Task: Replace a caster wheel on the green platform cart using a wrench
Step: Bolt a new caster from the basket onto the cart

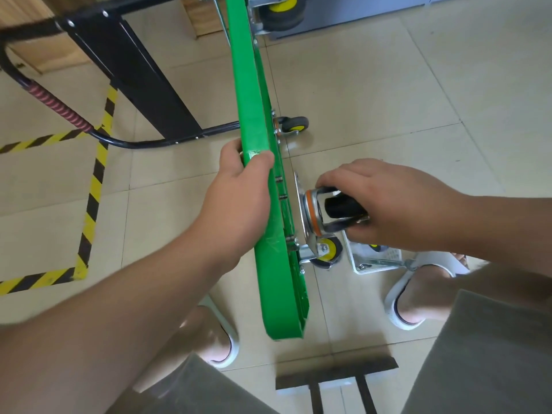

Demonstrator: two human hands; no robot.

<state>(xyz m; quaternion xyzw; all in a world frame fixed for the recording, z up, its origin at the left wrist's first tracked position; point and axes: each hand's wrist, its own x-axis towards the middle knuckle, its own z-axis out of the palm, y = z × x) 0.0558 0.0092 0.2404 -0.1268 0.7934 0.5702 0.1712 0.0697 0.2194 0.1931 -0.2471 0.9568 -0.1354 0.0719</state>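
The green platform cart [257,121] stands on its edge, running from the top centre down to the floor between my feet. My left hand [242,192] grips its upper edge. My right hand [385,201] is wrapped around a loose caster wheel [334,210] with a black tyre, orange ring and steel mounting plate, held just right of the cart's underside, a small gap apart. Bolts [280,188] stick out of the underside there. Mounted casters with yellow hubs sit at the near end [327,252], the middle [294,125] and the top [280,10]. No wrench is clearly visible.
The cart's black folding handle [131,70] with a red spiral grip [59,109] lies to the left. Yellow-black tape [92,198] marks the tiled floor. A white tray [376,264] with parts sits by my right foot. A dark stool edge [334,375] is below.
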